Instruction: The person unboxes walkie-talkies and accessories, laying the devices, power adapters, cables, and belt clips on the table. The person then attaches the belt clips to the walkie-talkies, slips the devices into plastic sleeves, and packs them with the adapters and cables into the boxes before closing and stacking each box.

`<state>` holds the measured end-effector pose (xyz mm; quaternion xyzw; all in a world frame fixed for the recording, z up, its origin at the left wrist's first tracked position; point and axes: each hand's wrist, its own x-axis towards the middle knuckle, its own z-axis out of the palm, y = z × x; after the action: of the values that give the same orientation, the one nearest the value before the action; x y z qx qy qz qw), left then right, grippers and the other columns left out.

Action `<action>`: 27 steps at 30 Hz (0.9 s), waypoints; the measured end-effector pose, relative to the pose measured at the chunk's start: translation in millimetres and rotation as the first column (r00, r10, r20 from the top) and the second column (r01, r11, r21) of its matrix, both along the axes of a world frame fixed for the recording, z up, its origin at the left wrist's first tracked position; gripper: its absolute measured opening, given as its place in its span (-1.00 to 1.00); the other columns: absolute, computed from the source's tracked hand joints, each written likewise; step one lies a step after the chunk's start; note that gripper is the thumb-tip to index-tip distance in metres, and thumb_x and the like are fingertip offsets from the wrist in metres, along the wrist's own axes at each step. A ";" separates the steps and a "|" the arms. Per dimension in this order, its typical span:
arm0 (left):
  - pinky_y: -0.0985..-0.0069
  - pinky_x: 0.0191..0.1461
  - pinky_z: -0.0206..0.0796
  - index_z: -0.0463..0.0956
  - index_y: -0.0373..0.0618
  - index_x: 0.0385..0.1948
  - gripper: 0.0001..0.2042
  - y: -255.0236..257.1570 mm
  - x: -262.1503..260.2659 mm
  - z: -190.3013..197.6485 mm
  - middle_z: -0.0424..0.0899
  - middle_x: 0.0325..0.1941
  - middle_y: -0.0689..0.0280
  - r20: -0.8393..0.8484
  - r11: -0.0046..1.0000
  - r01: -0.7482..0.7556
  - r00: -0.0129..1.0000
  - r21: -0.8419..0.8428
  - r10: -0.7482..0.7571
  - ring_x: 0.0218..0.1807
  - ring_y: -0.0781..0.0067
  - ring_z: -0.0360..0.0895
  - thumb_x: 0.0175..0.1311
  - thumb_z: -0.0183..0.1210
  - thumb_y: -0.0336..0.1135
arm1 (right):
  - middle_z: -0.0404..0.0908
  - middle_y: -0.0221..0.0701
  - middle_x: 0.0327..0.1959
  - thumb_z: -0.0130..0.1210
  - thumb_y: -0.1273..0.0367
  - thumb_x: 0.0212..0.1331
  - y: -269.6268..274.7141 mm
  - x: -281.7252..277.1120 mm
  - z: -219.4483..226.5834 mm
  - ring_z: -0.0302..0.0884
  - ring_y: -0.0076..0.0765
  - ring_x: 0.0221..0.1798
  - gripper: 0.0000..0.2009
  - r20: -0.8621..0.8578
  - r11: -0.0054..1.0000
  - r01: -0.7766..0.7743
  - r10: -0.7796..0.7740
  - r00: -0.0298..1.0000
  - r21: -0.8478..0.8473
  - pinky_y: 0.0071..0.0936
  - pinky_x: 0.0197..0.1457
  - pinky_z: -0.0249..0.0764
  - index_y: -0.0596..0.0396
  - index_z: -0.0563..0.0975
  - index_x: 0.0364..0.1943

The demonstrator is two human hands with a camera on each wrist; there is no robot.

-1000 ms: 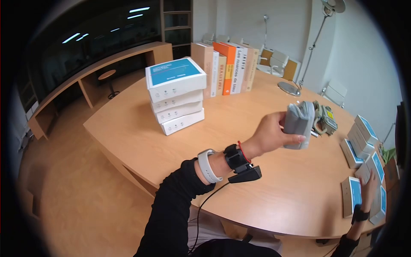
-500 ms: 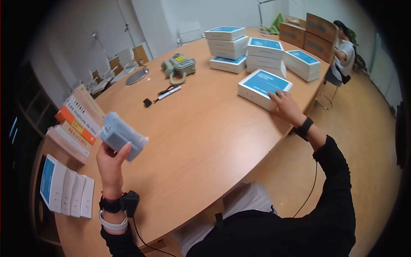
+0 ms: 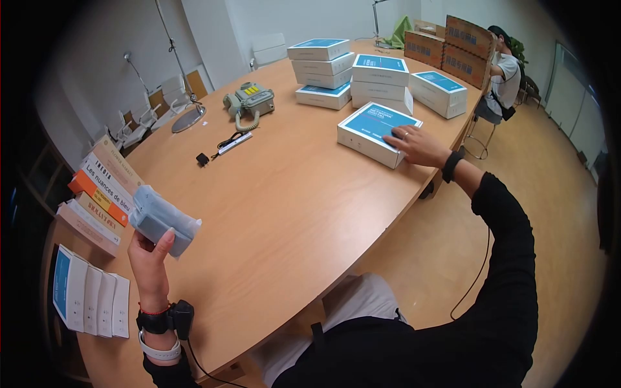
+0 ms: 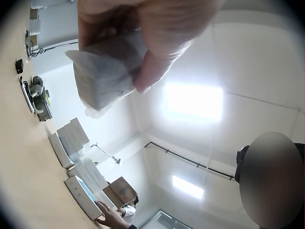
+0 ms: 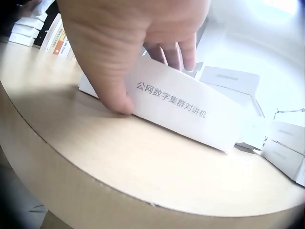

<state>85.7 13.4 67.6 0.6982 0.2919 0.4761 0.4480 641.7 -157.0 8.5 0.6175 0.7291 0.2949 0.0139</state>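
My left hand (image 3: pixel 150 262) grips a packet wrapped in crinkled, bluish-grey translucent plastic (image 3: pixel 163 220), held up over the table's left side. In the left wrist view, the thumb presses one side of the packet (image 4: pixel 105 74); its contents are hidden by the wrap. On the right, a flat white box with a blue top (image 3: pixel 375 129) lies near the table's edge. My right hand (image 3: pixel 422 147) holds its near corner, fingers over the blue top. The right wrist view shows the thumb against the box's side (image 5: pixel 171 107), which bears Chinese print.
Several similar boxes (image 3: pixel 381 90) are stacked behind it. A grey-green telephone (image 3: pixel 251 100), a white strip with a cable (image 3: pixel 234 143) and a lamp base (image 3: pixel 189 120) are further back. At left stand books (image 3: pixel 103 181) and stacked white boxes (image 3: pixel 94 294). Brown cartons (image 3: pixel 466 58) and a seated person (image 3: pixel 508 74) are far right.
The head view has swung right over the last second, bringing the right-hand boxes into the middle. My left hand keeps its hold on the packet; my right hand stays at the white box.
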 end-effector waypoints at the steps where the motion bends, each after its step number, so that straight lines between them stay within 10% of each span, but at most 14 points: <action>1: 0.48 0.23 0.14 0.27 -0.33 0.09 -0.46 -1.4 1.3 -1.1 0.45 0.03 0.26 0.002 1.000 -0.005 1.000 -0.001 0.005 0.10 0.44 0.37 0.09 0.27 -0.32 | 0.41 -0.18 -0.04 0.12 0.51 -0.10 8.8 3.1 -4.0 0.40 -0.10 -0.02 -0.42 0.024 0.999 -0.052 0.052 0.998 0.008 -0.28 0.05 0.35 0.03 0.29 0.15; 13: 0.45 0.24 0.14 0.28 -0.29 0.09 -0.42 -17.9 -4.1 -4.5 0.44 0.03 0.27 -0.062 0.999 -0.053 0.997 -0.006 0.053 0.09 0.43 0.37 0.05 0.31 -0.26 | 0.46 -0.22 -0.16 0.14 0.44 -0.02 8.1 -3.7 13.7 0.43 -0.13 -0.06 -0.65 -0.191 0.991 -0.074 0.053 0.980 -0.109 -0.27 0.00 0.38 0.09 0.39 -0.08; 20: 0.45 0.20 0.17 0.31 -0.31 0.05 -0.44 -24.7 -7.1 -12.3 0.48 -0.02 0.25 -0.017 0.997 -0.081 0.997 0.001 0.081 0.05 0.43 0.40 0.03 0.32 -0.27 | 0.48 -0.21 -0.17 0.26 0.33 -0.09 -11.0 34.9 11.3 0.46 -0.11 -0.10 -0.63 -0.418 0.978 0.173 -0.205 0.885 -0.114 -0.30 -0.04 0.42 0.11 0.45 -0.17; 24: 0.44 0.17 0.19 0.34 -0.31 0.02 -0.46 -26.4 -13.1 -18.7 0.50 -0.06 0.24 0.017 0.994 -0.103 0.994 -0.022 0.103 0.01 0.42 0.43 0.01 0.33 -0.28 | 0.52 -0.26 -0.29 0.20 0.17 0.05 -7.3 55.9 15.6 0.49 -0.34 -0.16 -0.61 -0.893 0.931 0.357 -0.224 0.390 -0.077 -0.44 -0.19 0.42 0.20 0.47 -0.17; 27: 0.45 0.17 0.19 0.35 -0.31 0.01 -0.47 -28.4 -13.6 -21.0 0.50 -0.06 0.25 0.019 0.993 -0.117 0.993 -0.034 0.117 0.01 0.43 0.42 0.01 0.32 -0.29 | 0.44 -0.38 -0.33 0.12 0.04 0.10 -2.1 81.5 14.8 0.41 -0.36 -0.29 -0.53 -0.944 0.805 0.508 -0.326 -0.050 -0.305 -0.39 -0.12 0.41 0.18 0.43 -0.13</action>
<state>72.2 -14.9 46.6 0.6675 0.3353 0.5040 0.4336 723.3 -159.1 23.3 0.8401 0.3007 -0.1576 -0.4230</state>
